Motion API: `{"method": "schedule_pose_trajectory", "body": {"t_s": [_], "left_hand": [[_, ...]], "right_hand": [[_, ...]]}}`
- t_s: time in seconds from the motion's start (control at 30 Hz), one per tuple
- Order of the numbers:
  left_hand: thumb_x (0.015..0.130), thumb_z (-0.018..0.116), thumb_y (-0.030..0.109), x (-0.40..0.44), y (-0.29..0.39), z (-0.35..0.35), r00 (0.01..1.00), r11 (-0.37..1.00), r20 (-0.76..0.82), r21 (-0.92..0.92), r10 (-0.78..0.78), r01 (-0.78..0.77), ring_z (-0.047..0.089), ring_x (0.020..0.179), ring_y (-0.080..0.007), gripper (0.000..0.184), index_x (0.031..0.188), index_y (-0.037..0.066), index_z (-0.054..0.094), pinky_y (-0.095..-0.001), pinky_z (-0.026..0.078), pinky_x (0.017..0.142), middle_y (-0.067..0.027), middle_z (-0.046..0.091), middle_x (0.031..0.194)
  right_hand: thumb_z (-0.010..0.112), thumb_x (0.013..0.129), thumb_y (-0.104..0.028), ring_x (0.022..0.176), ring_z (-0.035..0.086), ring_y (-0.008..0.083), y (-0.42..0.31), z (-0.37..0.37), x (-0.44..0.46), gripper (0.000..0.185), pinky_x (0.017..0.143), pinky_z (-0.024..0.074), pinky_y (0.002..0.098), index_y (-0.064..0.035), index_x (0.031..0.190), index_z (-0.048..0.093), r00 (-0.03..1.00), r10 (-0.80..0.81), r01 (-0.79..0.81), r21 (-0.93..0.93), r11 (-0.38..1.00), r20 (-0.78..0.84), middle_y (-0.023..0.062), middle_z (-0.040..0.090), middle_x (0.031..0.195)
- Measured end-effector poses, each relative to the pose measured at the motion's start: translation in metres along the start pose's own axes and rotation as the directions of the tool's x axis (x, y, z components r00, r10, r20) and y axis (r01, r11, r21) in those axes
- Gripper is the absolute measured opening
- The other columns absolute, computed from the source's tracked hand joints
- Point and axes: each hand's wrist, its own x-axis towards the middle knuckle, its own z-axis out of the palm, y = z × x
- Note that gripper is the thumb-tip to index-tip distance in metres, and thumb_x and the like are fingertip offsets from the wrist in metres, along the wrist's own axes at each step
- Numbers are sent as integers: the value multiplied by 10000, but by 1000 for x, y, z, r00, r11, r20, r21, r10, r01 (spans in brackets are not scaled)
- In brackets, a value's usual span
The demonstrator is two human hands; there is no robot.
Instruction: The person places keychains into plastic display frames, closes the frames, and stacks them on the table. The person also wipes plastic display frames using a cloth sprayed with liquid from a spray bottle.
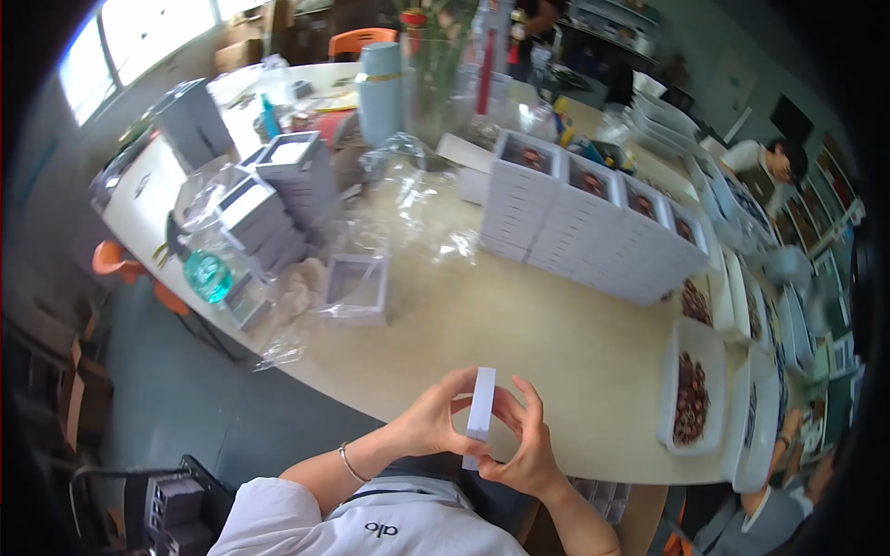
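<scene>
A small white box (481,408) stands on edge between my two hands, above the near edge of the table. My left hand (436,414) grips its left side, fingers at the top and thumb lower down. On the other side my right hand (528,449) holds the box near its lower end, with the index finger raised and curved away from it. The side of the box facing me is narrow and plain. A bracelet (350,462) is on my left wrist.
Stacked white boxes (593,227) with windowed tops stand beyond my hands. An open frame-like box (356,285) lies at left near plastic wrap and a green bottle (208,275). At right, a tray (669,408) holds brown pieces; co-workers are at the right side.
</scene>
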Motion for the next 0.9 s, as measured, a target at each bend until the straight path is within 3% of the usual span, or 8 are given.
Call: {"method": "schedule_pose_trajectory", "body": {"t_s": [0.17, 0.3, 0.43, 0.53, 0.6, 0.77, 0.9], "left_hand": [[610, 874, 177, -58, 16, -31, 963, 981, -211, 135, 169, -142, 460, 1265, -256, 942, 1385, 14, 364, -437, 363, 1130, -124, 440, 1259], [593, 892, 175, -95, 20, -59, 940, 981, -304, 153, 158, -116, 480, 1248, -254, 951, 1378, 13, 381, -433, 391, 1107, -118, 456, 1252], [585, 908, 152, -119, 15, -88, 916, 981, -352, 92, 192, -170, 484, 1252, -248, 955, 1373, 5, 389, -431, 389, 1103, -117, 461, 1269], [577, 907, 141, -128, 11, -105, 906, 978, -397, -79, 148, -194, 495, 1245, -246, 970, 1382, 0, 383, -426, 391, 1095, -117, 462, 1288], [539, 916, 170, -131, 4, -112, 875, 980, -474, -105, 98, -167, 504, 1241, -255, 1022, 1389, -19, 381, -430, 398, 1084, -114, 480, 1278], [525, 916, 190, -139, -1, -113, 863, 989, -498, -67, 82, -132, 509, 1239, -266, 1014, 1369, -42, 403, -434, 408, 1076, -117, 488, 1267], [546, 910, 211, -139, -8, -113, 889, 987, -451, -90, 76, -130, 527, 1222, -263, 993, 1363, -56, 412, -424, 413, 1069, -139, 514, 1267]], "right_hand": [[769, 653, -106, 1274, 495, 406, -17, 47, 32, 1034, 1091, 390, 433, -21, 1456, 123, 979, -49, 56, -32, 998, 197, 303, 483, 1341], [787, 625, -108, 1256, 519, 386, -22, 82, 53, 1062, 1086, 397, 429, -14, 1451, 126, 944, -25, 18, 22, 1000, 328, 299, 488, 1338], [795, 614, -103, 1238, 538, 362, -27, 110, 77, 1045, 1090, 397, 420, 2, 1441, 165, 904, 5, -25, 42, 999, 427, 293, 500, 1325], [794, 634, -91, 1260, 519, 369, -25, 129, 96, 1016, 1097, 387, 419, 8, 1441, 184, 876, 4, -30, 46, 998, 481, 298, 495, 1329], [788, 648, -86, 1266, 511, 380, -29, 139, 104, 1002, 1101, 382, 425, -3, 1443, 183, 852, 27, -6, -42, 999, 523, 303, 483, 1339], [772, 645, -80, 1224, 547, 363, -38, 152, 100, 952, 1079, 410, 430, -9, 1413, 215, 869, 65, -31, -77, 997, 490, 287, 508, 1300], [781, 644, -76, 1202, 562, 329, -34, 152, 95, 962, 1058, 434, 409, -3, 1414, 208, 862, 150, -170, -2, 985, 485, 272, 515, 1296]]}}
